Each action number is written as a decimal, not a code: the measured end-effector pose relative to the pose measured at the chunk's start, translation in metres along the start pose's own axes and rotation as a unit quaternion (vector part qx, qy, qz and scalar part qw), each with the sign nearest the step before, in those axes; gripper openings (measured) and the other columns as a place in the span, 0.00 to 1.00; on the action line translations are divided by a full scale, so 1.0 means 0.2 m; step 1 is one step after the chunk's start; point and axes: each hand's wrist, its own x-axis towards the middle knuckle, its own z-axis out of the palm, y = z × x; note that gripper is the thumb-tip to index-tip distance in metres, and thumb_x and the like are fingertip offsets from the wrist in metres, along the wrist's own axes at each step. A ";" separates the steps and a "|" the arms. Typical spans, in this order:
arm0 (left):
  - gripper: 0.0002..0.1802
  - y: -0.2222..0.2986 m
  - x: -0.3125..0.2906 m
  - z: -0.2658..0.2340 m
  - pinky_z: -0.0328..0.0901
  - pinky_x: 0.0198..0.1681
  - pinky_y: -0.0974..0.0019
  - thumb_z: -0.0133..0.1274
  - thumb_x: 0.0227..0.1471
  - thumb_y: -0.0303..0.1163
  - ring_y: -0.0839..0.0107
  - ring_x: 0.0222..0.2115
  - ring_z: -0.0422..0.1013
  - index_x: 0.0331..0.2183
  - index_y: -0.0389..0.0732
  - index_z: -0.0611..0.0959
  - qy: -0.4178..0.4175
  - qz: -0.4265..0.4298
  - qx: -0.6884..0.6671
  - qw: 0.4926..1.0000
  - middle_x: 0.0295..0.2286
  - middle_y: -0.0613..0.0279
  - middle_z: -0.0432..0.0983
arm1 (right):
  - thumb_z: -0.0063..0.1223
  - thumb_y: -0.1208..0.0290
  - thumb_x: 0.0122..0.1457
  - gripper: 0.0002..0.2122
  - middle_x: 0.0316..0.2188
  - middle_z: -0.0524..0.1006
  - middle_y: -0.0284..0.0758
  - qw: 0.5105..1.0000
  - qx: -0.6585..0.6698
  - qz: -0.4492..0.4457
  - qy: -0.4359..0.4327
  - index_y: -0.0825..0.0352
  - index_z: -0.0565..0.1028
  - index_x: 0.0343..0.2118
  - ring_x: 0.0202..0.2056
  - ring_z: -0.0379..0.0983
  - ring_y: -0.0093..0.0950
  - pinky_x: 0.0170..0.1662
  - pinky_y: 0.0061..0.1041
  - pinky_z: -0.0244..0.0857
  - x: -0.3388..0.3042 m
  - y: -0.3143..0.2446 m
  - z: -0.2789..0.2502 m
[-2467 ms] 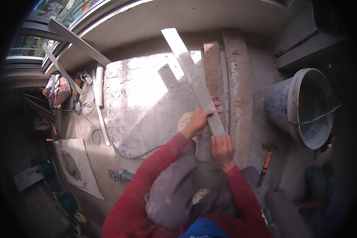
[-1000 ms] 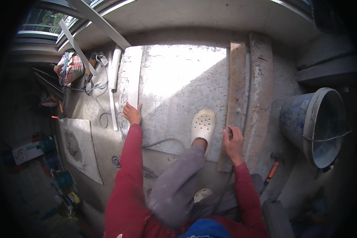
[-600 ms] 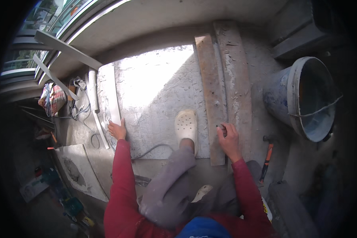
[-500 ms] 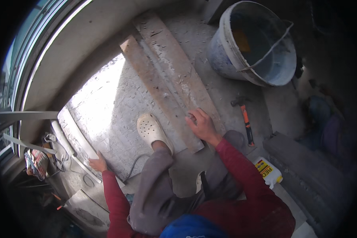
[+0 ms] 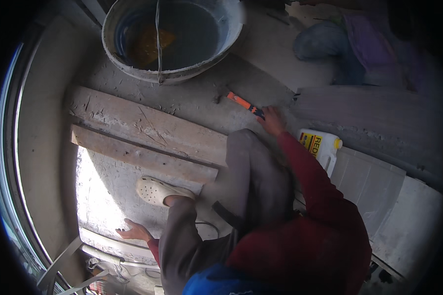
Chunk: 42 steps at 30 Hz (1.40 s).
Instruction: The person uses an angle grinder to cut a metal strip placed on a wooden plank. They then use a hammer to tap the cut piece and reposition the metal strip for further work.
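My right hand (image 5: 272,121) is closed round the black lower end of a hammer (image 5: 243,103) with an orange and black handle. The hammer's dark head lies over the grey floor, pointing away to the left. My left hand (image 5: 134,231) is held open with its fingers apart, just above a long pale strip (image 5: 114,244) on the left, and nothing shows in it. Between my hands lie two worn wooden planks, a wide one (image 5: 155,129) and a narrower one (image 5: 145,161), both strewn with chips. My foot in a cream clog (image 5: 155,191) stands beside the narrower plank.
A large bucket (image 5: 114,59) with dark liquid and something orange inside stands at the far side. To the right are a white and yellow jug (image 5: 325,142), grey panels (image 5: 371,182) and a stone-like slab (image 5: 359,115). Another person's leg (image 5: 325,46) shows at the far right.
My right hand has left the narrower plank and now grips the hammer handle. My left hand has let go of the pale strip and opened. The view has turned to the right.
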 end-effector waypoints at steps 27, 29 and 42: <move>0.30 1.01 0.02 -0.11 0.69 0.50 0.58 0.54 0.64 0.30 0.63 0.48 0.73 0.64 0.37 0.66 -0.228 0.055 -0.316 0.919 0.52 0.49 0.73 | 0.49 0.69 0.64 0.12 0.33 0.80 0.55 0.922 0.023 0.358 0.144 0.74 0.78 0.40 0.35 0.77 0.55 0.41 0.49 0.70 -0.53 0.32 0.19; 0.24 1.14 0.00 -0.12 0.71 0.44 0.64 0.56 0.62 0.29 0.68 0.43 0.76 0.58 0.36 0.75 -0.299 0.088 -0.369 0.875 0.44 0.54 0.80 | 0.47 0.72 0.69 0.10 0.33 0.79 0.48 0.961 0.053 0.117 0.246 0.75 0.72 0.43 0.31 0.77 0.48 0.40 0.42 0.71 -0.45 0.07 -0.03; 0.16 1.43 -0.12 -0.11 0.70 0.40 0.70 0.56 0.66 0.38 0.76 0.34 0.76 0.41 0.32 0.85 -0.494 -0.004 -0.522 0.695 0.33 0.61 0.84 | 0.58 0.70 0.65 0.09 0.31 0.81 0.46 0.873 0.341 -0.327 -0.120 0.71 0.77 0.41 0.31 0.80 0.43 0.35 0.34 0.72 -0.10 -1.64 -0.20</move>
